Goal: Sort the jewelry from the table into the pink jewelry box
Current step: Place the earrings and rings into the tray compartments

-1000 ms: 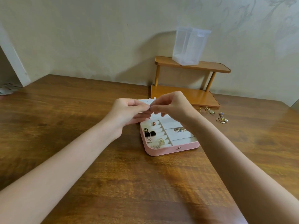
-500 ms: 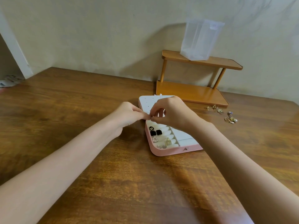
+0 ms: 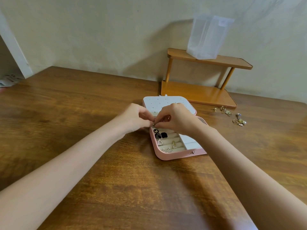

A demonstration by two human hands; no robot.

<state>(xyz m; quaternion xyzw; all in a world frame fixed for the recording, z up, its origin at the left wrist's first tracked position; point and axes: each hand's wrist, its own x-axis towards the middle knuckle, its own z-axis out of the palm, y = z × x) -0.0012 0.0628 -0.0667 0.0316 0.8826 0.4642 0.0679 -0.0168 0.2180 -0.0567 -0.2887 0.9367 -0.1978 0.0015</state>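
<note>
Hands (image 3: 156, 119) lower, now over ring rolls (image 3: 167, 138).

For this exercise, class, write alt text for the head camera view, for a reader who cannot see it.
Two hands, left and right, meet fingertip to fingertip, pinching a tiny earring above an open pink jewelry box already holding several earrings on a wooden table. More loose jewelry lies to the right, near a small wooden shelf carrying a clear plastic container.

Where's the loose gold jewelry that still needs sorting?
In the head view, the loose gold jewelry lies on the brown wooden table, right of the open pink jewelry box and just in front of the small wooden two-tier shelf.
</note>
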